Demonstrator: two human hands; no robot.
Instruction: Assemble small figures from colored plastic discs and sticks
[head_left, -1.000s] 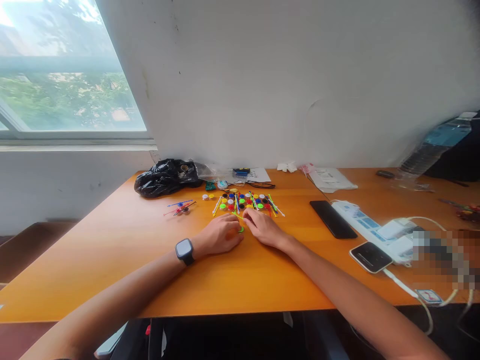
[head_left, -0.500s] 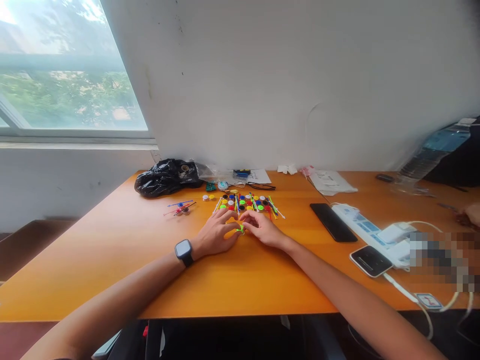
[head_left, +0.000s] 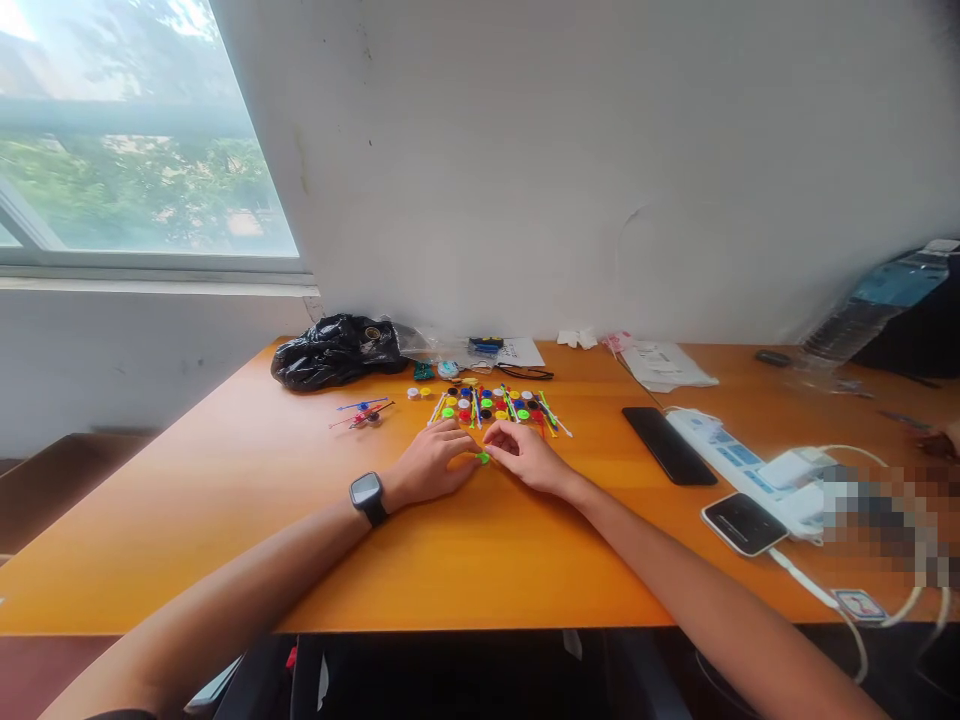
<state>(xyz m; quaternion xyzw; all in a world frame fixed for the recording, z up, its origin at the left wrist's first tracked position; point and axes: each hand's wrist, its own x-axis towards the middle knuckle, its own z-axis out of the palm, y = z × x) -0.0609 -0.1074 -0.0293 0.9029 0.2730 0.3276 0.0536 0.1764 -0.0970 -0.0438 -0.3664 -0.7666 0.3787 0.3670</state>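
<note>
Both my hands meet at the middle of the orange table (head_left: 225,520). Between their fingertips is a small green round piece (head_left: 484,458), resting on or just above the tabletop. My left hand (head_left: 433,462), with a dark watch on its wrist, has its fingers curled toward the piece. My right hand (head_left: 525,455) pinches at it from the other side. Just beyond them lies a cluster of coloured round pieces and thin coloured sticks (head_left: 495,405).
A small red and blue stick model (head_left: 362,413) lies to the left. A black plastic bag (head_left: 337,352) sits at the back. To the right are a black phone (head_left: 669,444), a white power strip (head_left: 739,455), a second phone (head_left: 742,524) and cables.
The fingers of both hands opened a little, then closed in again around the green piece. The camera view shifted slightly.
</note>
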